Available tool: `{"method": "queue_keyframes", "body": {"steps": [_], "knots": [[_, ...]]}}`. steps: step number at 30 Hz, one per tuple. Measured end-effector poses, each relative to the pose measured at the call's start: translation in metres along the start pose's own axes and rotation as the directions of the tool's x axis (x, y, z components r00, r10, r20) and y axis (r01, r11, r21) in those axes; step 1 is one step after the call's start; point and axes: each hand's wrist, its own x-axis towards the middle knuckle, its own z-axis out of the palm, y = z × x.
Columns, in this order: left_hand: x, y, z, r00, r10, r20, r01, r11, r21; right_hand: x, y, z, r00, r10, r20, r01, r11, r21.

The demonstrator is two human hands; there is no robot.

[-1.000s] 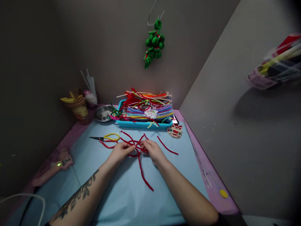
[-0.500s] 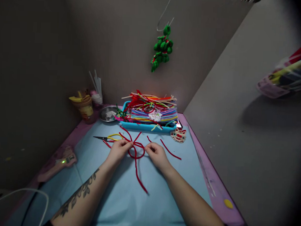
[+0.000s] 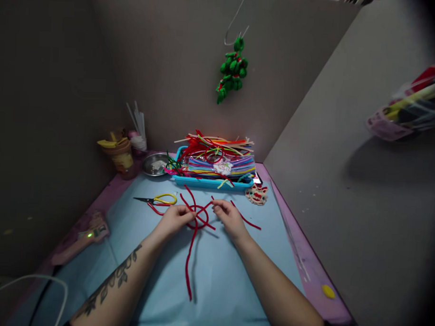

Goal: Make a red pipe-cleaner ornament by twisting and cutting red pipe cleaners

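Observation:
My left hand [image 3: 175, 219] pinches a bundle of crossed red pipe cleaners [image 3: 189, 266] between thumb and fingers, just where the strands meet. From that spot the stems spread outward, and one long stem hangs toward me. A red loop circles the crossing. On the other side, my right hand [image 3: 230, 221] has thumb and forefinger closed at the tip of a stem that slants up to the right. A loose red pipe cleaner [image 3: 249, 222] lies on the blue cloth beyond my right hand. Scissors [image 3: 155, 199] with yellow and red handles rest beside my left hand.
Behind stands a blue tray [image 3: 209, 182] heaped with coloured pipe cleaners. A metal dish [image 3: 155, 173], a cup of sticks [image 3: 123, 157] and a pink glue gun [image 3: 94, 227] are on the left. A knitted-looking face ornament [image 3: 257, 195] lies right; a green ornament [image 3: 234, 68] hangs above.
The red bundle has turned in my left hand: the long stem now points nearly straight toward me. My right hand has risen slightly, with a stem slanting up to its fingertips.

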Motion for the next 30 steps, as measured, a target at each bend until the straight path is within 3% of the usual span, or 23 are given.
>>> {"method": "queue_keyframes", "body": {"steps": [8, 10, 13, 18, 21, 24, 26, 30], "knots": [[-0.003, -0.001, 0.005, 0.986, 0.004, 0.166, 0.002, 0.999, -0.038, 0.002, 0.003, 0.004, 0.998, 0.003, -0.058, -0.004, 1.000, -0.025], [-0.004, -0.001, 0.002, 0.972, -0.048, 0.230, 0.090, 0.981, -0.174, 0.003, 0.003, 0.002, 0.994, 0.018, -0.107, -0.020, 1.000, -0.019], [-0.002, -0.001, -0.004, 0.938, -0.177, 0.298, 0.284, 0.884, -0.371, 0.005, 0.002, -0.001, 0.986, 0.036, -0.162, -0.039, 0.999, -0.014], [0.000, 0.000, -0.010, 0.885, -0.282, 0.369, 0.423, 0.819, -0.388, 0.007, 0.004, -0.005, 0.981, 0.061, -0.186, -0.058, 0.998, 0.022], [-0.002, 0.003, -0.008, 0.907, -0.232, 0.351, 0.350, 0.879, -0.323, 0.007, 0.005, -0.004, 0.979, 0.084, -0.187, -0.077, 0.996, 0.042], [-0.004, 0.002, -0.002, 0.954, -0.059, 0.292, 0.115, 0.977, -0.180, 0.006, 0.006, 0.000, 0.980, 0.090, -0.179, -0.081, 0.995, 0.054], [-0.003, 0.001, 0.002, 0.960, 0.025, 0.278, -0.005, 0.997, -0.074, 0.004, 0.007, 0.004, 0.980, 0.101, -0.171, -0.092, 0.994, 0.059], [-0.003, 0.000, 0.007, 0.978, 0.025, 0.205, -0.032, 0.999, 0.031, 0.000, 0.007, 0.010, 0.980, 0.103, -0.170, -0.094, 0.994, 0.059]]}}
